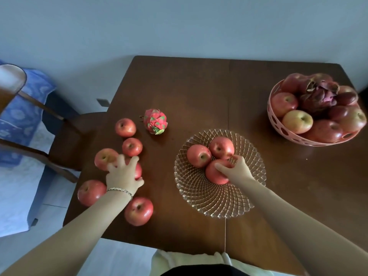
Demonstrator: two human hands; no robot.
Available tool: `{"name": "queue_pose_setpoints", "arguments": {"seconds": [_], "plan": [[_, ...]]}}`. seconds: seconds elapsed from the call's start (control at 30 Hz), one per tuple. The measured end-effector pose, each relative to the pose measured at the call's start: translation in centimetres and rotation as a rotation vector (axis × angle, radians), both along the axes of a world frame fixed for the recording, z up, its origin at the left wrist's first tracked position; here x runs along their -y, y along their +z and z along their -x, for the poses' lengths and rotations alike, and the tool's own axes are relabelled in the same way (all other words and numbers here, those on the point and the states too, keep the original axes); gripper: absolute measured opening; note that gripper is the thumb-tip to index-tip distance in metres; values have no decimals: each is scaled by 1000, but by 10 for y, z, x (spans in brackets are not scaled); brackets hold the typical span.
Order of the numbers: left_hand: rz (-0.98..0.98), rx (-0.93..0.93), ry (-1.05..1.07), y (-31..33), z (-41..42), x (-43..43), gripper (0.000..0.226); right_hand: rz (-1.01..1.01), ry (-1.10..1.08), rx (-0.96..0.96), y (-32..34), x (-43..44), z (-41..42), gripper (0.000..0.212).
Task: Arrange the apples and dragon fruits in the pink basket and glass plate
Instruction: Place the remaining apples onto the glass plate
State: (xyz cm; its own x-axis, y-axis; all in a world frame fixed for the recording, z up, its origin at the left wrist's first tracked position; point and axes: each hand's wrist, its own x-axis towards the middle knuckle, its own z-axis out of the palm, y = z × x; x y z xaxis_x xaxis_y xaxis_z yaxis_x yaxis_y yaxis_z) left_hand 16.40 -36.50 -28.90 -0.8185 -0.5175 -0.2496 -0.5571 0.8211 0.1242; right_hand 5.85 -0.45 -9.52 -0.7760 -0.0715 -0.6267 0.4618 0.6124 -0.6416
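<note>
In the head view, your right hand [237, 170] curls its thumb and fingers round the front apple [216, 173]. That apple sits in the glass plate [219, 208], touching two more apples [199, 155] behind it whose stem dimples face up. Your left hand [123, 176] lies spread over the table apple [138, 169], with the fingers curved across its top and the thumb at its near side. Five loose apples [138, 211] surround it on the left of the brown table [199, 86]. Beyond them the bright dragon fruit [155, 121] lies on its side. Its long axis runs away from you and slightly leftwards, and its green-tipped end is towards you. At the far right the pink basket [294, 137] holds heaped apples with a dark dragon fruit [318, 96] on top, but you cannot tell which way that one points.
</note>
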Motion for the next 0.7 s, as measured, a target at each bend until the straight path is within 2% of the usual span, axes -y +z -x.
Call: {"name": "queue_pose_setpoints", "arguments": {"seconds": [0.03, 0.07, 0.13, 0.17, 0.23, 0.37, 0.53, 0.7], "plan": [[35, -36, -42, 75, 1, -39, 101, -1, 2, 0, 0, -1, 0, 82], [14, -79, -176, 162, 3, -93, 94, -2, 4, 0, -1, -1, 0, 82], [-112, -156, -290, 235, 6, -154, 80, -1, 5, -2, 0, -1, -1, 82], [-142, -133, -357, 247, 11, -172, 76, 2, 4, -2, 0, -1, -1, 81], [-188, 2, -472, 239, 23, -194, 72, 11, -8, 4, -1, -2, 0, 81], [-87, 127, -576, 217, 33, -210, 71, 31, -31, 18, -1, -2, 0, 84], [-41, 86, -649, 197, 28, -218, 67, 32, -34, -2, -4, -3, -1, 85], [-218, -32, -581, 191, 17, -211, 68, 27, -44, 0, -7, -5, -2, 85]]}}
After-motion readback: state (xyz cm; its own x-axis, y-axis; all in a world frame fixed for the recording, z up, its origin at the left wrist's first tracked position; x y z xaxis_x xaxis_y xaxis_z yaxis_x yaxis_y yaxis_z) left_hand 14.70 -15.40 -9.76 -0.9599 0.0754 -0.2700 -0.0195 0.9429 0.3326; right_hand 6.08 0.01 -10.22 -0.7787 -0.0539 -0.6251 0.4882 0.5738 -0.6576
